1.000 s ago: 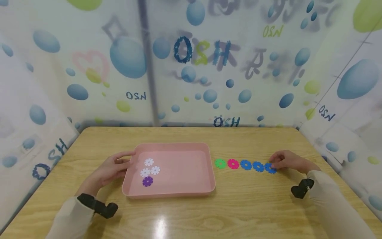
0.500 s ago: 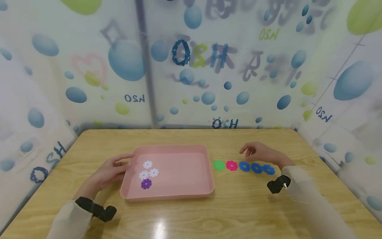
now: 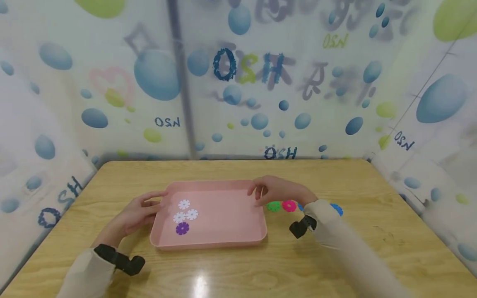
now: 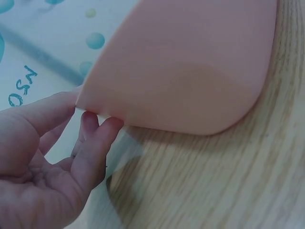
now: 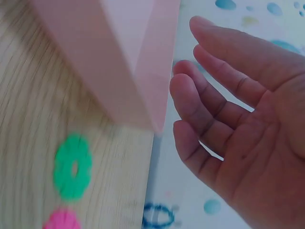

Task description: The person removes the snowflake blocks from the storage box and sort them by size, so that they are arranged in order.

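Observation:
A pink tray (image 3: 227, 215) lies on the table, with white snowflake discs (image 3: 184, 204) and one purple snowflake disc (image 3: 182, 228) inside at its left. My left hand (image 3: 136, 213) grips the tray's left rim near the far corner; in the left wrist view one finger passes behind the rim and other fingertips touch the wall. Over the tray's right rim hovers my right hand (image 3: 277, 190), fingers loosely bent and holding nothing. The right wrist view shows its fingertips (image 5: 183, 88) close to the rim but apart from it.
To the right of the tray, a row of discs runs along the table: green (image 3: 273, 206), pink (image 3: 289, 205) and blue (image 3: 337, 209), partly hidden by the right wrist and sleeve. A patterned curtain (image 3: 238, 124) stands behind the wooden table (image 3: 238, 269).
My right hand has left the last blue disc and travelled left above the row to the tray's right rim. The left hand stays on the tray's left side.

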Available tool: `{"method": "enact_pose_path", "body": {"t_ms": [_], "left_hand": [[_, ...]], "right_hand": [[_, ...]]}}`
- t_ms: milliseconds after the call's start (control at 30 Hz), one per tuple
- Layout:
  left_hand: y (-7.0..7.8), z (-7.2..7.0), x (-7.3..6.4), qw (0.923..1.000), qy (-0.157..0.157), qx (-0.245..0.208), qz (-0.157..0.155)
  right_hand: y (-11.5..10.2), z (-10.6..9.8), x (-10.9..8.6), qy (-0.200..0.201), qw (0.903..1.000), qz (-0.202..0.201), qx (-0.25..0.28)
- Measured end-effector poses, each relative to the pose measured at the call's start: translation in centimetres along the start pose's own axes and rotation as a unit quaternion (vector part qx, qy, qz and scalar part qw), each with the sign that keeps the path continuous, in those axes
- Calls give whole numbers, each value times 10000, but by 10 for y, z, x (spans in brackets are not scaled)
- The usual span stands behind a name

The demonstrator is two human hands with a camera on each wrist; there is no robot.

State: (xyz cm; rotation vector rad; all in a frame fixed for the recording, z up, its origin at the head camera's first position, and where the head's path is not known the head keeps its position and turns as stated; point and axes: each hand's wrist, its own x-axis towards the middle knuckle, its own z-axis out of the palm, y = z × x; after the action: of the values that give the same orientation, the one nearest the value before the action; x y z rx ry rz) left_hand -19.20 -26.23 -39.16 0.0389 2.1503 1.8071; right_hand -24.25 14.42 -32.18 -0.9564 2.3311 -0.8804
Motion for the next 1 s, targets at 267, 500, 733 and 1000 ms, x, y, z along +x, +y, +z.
{"method": "enact_pose_path", "body": {"t_ms": [267, 500, 733, 1000], "left_hand": [[0, 0, 0, 10000, 1, 38, 0], [1, 1, -1, 10000, -20, 24, -9], [-1, -2, -1, 10000, -47, 18, -21], [0, -3, 2, 10000, -35, 11, -80]], "right_hand": [[-17, 11, 41, -279, 9996, -53, 36], [-28, 24, 71, -300, 9995, 81, 108], [-38, 44, 104, -481, 9981, 318, 204], [-49, 66, 131, -715, 9974, 64, 18]]}}
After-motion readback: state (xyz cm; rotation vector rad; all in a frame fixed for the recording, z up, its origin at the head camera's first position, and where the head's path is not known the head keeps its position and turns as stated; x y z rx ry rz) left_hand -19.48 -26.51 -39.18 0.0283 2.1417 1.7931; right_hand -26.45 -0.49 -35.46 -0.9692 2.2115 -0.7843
